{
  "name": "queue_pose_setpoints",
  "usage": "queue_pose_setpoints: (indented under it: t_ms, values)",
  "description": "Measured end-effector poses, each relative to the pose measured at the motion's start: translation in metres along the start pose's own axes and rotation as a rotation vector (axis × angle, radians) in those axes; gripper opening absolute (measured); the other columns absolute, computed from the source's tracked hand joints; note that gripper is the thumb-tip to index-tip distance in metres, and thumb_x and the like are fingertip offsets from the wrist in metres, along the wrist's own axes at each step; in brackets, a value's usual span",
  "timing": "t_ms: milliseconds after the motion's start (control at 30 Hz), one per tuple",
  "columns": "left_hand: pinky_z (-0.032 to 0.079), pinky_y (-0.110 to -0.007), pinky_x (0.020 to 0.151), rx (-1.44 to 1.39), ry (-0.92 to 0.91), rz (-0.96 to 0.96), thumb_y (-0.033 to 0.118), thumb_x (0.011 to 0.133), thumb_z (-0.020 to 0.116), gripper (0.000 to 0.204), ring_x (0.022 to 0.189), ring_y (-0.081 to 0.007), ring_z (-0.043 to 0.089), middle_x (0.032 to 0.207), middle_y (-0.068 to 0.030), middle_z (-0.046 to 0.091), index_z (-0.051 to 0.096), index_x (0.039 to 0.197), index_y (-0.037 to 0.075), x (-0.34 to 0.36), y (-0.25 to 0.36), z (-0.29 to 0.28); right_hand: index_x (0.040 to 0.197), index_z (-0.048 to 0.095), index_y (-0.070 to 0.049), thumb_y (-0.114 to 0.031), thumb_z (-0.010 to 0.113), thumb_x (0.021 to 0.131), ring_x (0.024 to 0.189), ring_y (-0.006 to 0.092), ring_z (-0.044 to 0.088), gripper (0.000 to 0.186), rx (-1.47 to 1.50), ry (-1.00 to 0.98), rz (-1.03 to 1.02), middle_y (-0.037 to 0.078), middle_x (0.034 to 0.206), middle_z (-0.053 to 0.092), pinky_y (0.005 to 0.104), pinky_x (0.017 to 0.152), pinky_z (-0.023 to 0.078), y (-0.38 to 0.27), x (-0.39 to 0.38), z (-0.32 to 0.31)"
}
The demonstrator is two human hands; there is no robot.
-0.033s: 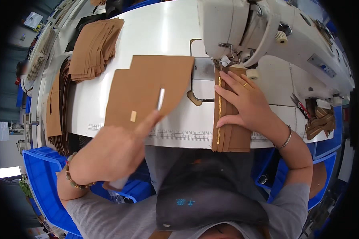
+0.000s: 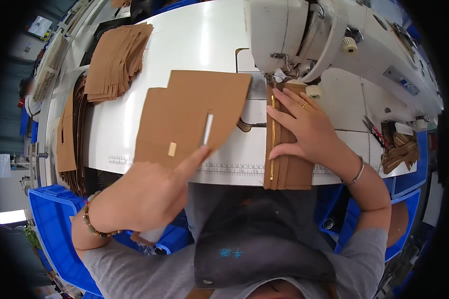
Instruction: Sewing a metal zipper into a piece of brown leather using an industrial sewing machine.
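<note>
Brown panel [image 2: 184, 109] has just slid right along the surface [image 2: 189, 45], closer to the machine [image 2: 279, 37] and the zip piece [image 2: 297, 172]; the gap between the two is narrower. Left hand [image 2: 157, 194] moves with it, index finger out at the panel's lower edge, others curled; can't tell if it pinches. Right hand [image 2: 304, 127] stays spread, flat on the zip piece, under the machine head.
</note>
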State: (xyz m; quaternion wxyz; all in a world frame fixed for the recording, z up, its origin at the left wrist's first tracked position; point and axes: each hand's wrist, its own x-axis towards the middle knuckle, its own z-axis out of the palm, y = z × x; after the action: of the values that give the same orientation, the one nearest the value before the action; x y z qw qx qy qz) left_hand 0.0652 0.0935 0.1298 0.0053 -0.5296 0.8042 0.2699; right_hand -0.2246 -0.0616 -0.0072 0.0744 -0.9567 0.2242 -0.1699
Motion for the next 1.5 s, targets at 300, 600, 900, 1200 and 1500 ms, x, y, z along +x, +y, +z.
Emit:
queue_pose_setpoints:
  t_ms: [300,600,900,1200,1500]
  values:
    - [0.052,-0.043,0.064,-0.712,-0.274,0.149,0.003,0.094,0.057,0.065,0.063,-0.0375,0.064,0.068,-0.0185,0.06,0.036,0.155,-0.009,0.024,0.034,0.015,0.133,0.064,-0.002,-0.044,0.083,0.075,0.138,0.0387,0.052,0.074,-0.042,0.007,-0.011,0.022,0.148,0.055,0.0517,0.115,0.041,0.004,-0.001,0.004]
    - [0.04,-0.05,0.11,0.004,0.299,0.281,0.029,0.103,0.06,0.062,0.131,-0.0361,0.053,0.143,-0.0189,0.055,0.042,0.157,0.002,0.111,-0.018,0.073,0.133,0.064,-0.006,-0.048,0.079,0.08,0.13,0.0329,0.058,0.07,0.177,0.017,0.017,0.014,0.138,0.064,0.0495,0.114,0.041,0.01,-0.01,0.007]
    - [0.037,-0.052,0.118,0.172,0.46,0.134,0.025,0.1,0.062,0.059,0.144,-0.0393,0.046,0.154,-0.0169,0.051,0.047,0.153,0.004,0.14,-0.03,0.101,0.134,0.064,-0.007,-0.056,0.076,0.081,0.129,0.0272,0.061,0.073,0.025,-0.025,-0.005,0.011,0.134,0.067,0.049,0.118,0.037,0.014,-0.01,0.01]
    - [0.043,-0.051,0.114,0.22,0.617,0.173,0.021,0.1,0.061,0.049,0.137,-0.0374,0.053,0.147,-0.0155,0.059,0.056,0.145,0.003,0.156,-0.039,0.101,0.126,0.068,-0.007,-0.05,0.074,0.083,0.122,0.0265,0.065,0.06,0.003,-0.024,0.005,0.011,0.125,0.071,0.0498,0.116,0.039,0.009,-0.007,0.005]
    - [0.041,-0.048,0.115,0.209,0.603,0.177,0.02,0.099,0.061,0.049,0.139,-0.0366,0.051,0.148,-0.0157,0.058,0.055,0.144,0.002,0.155,-0.039,0.098,0.114,0.073,-0.006,-0.045,0.076,0.082,0.114,0.0283,0.068,0.05,0.024,0.106,-0.045,0.011,0.116,0.074,0.0506,0.113,0.042,0.01,-0.006,0.006]
